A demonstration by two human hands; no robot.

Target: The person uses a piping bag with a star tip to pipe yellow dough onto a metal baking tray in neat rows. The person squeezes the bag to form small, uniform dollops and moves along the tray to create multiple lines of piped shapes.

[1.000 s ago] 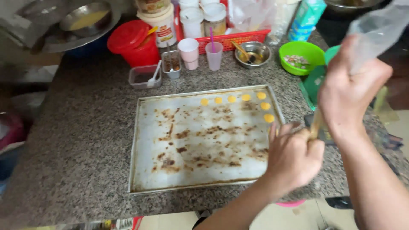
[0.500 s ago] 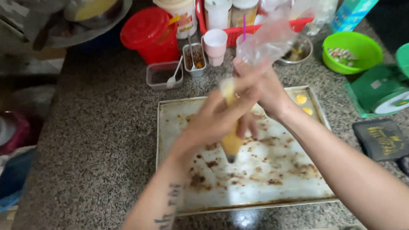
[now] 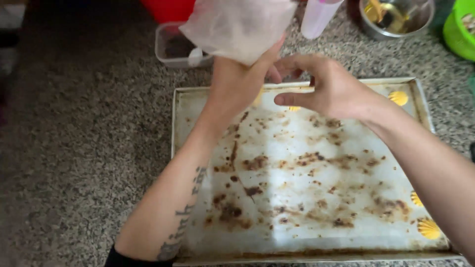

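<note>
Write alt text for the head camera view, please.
The left hand grips a clear piping bag above a stained metal baking tray on a speckled stone counter; the right hand hovers open beside it. Small yellow shell-shaped dollops sit along the tray's edges.

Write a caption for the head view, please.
Left hand grips a translucent plastic piping bag over a stained metal baking tray.

Both forearms bare. Left forearm [image 3: 170, 207] carries a dark tattoo of lettering running lengthwise, with a black sleeve edge [image 3: 121, 257] at its lower end. Right hand [image 3: 331, 91] without rings.
</note>
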